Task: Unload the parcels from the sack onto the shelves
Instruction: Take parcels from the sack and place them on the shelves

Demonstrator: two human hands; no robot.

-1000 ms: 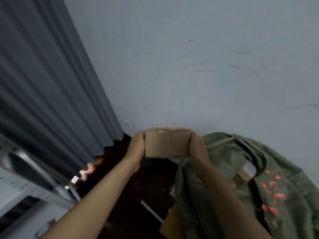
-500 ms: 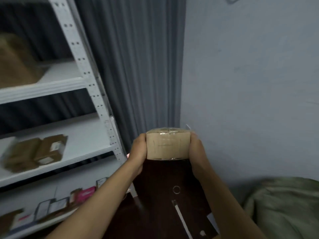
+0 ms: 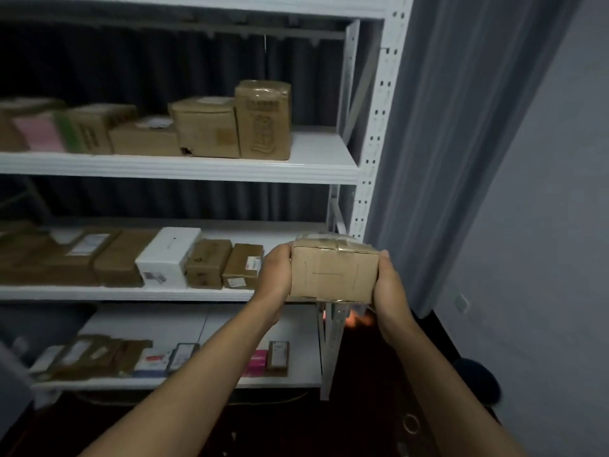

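Note:
I hold a small taped cardboard parcel [image 3: 333,272] between both hands in front of the white shelving unit [image 3: 184,166]. My left hand [image 3: 275,275] grips its left end and my right hand [image 3: 390,288] grips its right end. The parcel hangs in the air at the height of the middle shelf [image 3: 131,293], just before that shelf's right end. The sack is out of view.
The upper shelf carries several brown boxes [image 3: 262,120] with bare room at its right end. The middle shelf holds a row of boxes, one white [image 3: 168,255]. The bottom shelf [image 3: 230,324] has flat packets. A grey curtain [image 3: 438,127] and wall stand to the right.
My view has swung left from the wall and sack to the shelves. The parcel stays held in both hands and has come up in front of the middle shelf.

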